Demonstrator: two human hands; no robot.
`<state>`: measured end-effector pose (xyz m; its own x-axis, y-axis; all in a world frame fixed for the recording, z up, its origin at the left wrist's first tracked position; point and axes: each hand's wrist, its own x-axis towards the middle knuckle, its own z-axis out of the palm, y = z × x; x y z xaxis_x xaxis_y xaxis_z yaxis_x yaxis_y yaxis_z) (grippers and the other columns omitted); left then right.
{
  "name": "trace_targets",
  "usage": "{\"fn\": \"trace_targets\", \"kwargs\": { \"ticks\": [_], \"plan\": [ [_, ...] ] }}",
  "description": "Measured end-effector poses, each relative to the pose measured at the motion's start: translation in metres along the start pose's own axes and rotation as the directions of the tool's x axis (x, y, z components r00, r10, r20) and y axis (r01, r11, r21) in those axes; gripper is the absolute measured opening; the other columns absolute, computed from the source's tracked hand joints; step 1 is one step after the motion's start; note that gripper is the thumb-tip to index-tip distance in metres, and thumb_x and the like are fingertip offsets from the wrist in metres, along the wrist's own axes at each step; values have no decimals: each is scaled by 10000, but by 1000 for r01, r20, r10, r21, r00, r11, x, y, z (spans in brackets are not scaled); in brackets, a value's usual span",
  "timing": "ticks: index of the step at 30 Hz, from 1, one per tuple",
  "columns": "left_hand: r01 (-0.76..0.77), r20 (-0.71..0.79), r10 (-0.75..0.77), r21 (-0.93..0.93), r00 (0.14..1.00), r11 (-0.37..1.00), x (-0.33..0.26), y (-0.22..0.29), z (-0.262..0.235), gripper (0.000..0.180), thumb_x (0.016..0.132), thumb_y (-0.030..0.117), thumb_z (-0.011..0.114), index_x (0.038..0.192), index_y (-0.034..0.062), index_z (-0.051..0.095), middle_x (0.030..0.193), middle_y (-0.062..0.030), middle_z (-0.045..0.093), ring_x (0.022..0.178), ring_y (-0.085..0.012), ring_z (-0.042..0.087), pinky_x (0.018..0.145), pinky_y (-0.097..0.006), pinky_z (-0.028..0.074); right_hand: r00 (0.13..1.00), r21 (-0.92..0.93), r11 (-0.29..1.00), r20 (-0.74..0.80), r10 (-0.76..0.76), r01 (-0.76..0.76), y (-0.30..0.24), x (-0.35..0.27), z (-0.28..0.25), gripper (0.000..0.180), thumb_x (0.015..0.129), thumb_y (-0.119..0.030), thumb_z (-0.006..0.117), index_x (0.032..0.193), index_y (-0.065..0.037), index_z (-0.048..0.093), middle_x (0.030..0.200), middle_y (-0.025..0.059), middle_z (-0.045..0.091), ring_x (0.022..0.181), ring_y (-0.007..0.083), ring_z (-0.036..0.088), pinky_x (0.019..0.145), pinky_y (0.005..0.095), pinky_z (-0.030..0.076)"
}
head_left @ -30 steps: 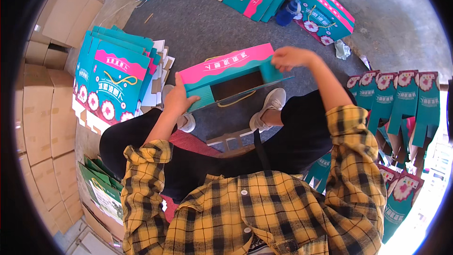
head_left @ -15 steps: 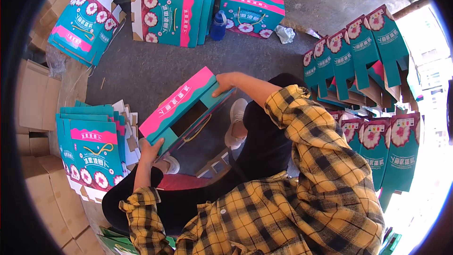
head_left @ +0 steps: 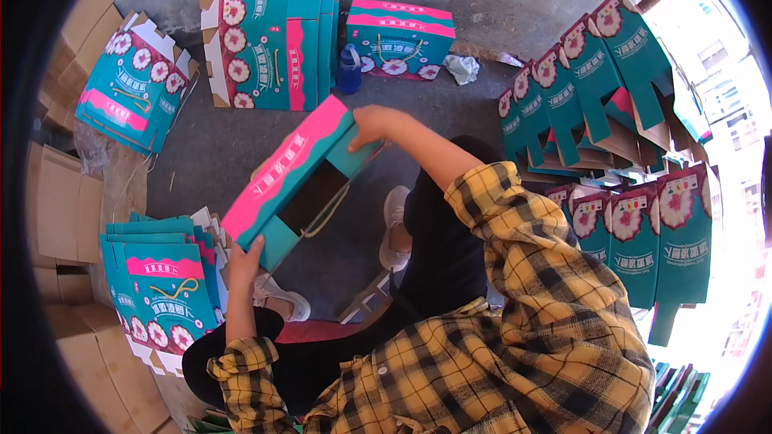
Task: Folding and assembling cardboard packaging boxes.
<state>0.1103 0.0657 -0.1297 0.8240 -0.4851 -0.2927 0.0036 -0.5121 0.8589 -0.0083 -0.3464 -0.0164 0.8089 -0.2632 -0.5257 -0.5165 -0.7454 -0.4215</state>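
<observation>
Between my hands is a teal and pink cardboard carton point(head_left: 283, 167), tilted above the floor in front of my legs. My left hand point(head_left: 243, 267) is closed on its near left end, thumb against the teal end flap. At the far right end my right hand point(head_left: 375, 127) is closed on the carton, with its other fingers hidden. The two end flaps are folded inward, and a dark gap shows between them, the long flap on the near side standing away. A cord handle point(head_left: 330, 210) loops out along that side.
Flat teal cartons lie stacked at the left point(head_left: 165, 273), far left point(head_left: 133, 84) and back point(head_left: 265, 40). A closed carton point(head_left: 400, 36), a blue bottle point(head_left: 350, 71) and crumpled paper point(head_left: 461, 69) are at the back. Rows of opened cartons point(head_left: 615, 72) stand at the right; brown boxes point(head_left: 68, 201) line the left.
The view has shifted a little. The carton has turned slightly in my hands, and its gap and cord handle now show more. Both hands keep their grip at its ends.
</observation>
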Motion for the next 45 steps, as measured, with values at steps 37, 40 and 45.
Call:
{"fn": "trace_targets", "kwargs": {
  "ticks": [37, 40, 45],
  "plan": [
    [0, 676, -93, 137, 731, 991, 26, 149, 422, 724, 693, 375, 742, 1183, -96, 491, 1145, -267, 588, 1045, -319, 611, 893, -375, 474, 279, 978, 134, -175, 944, 159, 425, -176, 267, 318, 835, -212, 656, 1049, -53, 483, 833, 131, 590, 714, 259, 608, 601, 393, 505],
    [63, 555, -87, 64, 827, 996, 34, 127, 406, 765, 690, 420, 738, 1192, -98, 485, 1151, -266, 586, 1066, -319, 600, 900, -372, 470, 504, 813, -378, 123, 855, 443, 318, -123, 242, 618, 870, -344, 627, 1331, -25, 368, 1032, 150, 543, 790, 274, 607, 616, 392, 528],
    [-49, 531, -26, 126, 847, 991, 20, 180, 430, 647, 756, 363, 675, 1191, -75, 482, 1148, -286, 576, 1070, -384, 578, 900, -418, 463, 654, 930, -305, 101, 749, 205, 305, -100, 217, 595, 885, -478, 578, 1239, -17, 450, 952, 164, 594, 839, 314, 615, 704, 412, 531]
  ]
}}
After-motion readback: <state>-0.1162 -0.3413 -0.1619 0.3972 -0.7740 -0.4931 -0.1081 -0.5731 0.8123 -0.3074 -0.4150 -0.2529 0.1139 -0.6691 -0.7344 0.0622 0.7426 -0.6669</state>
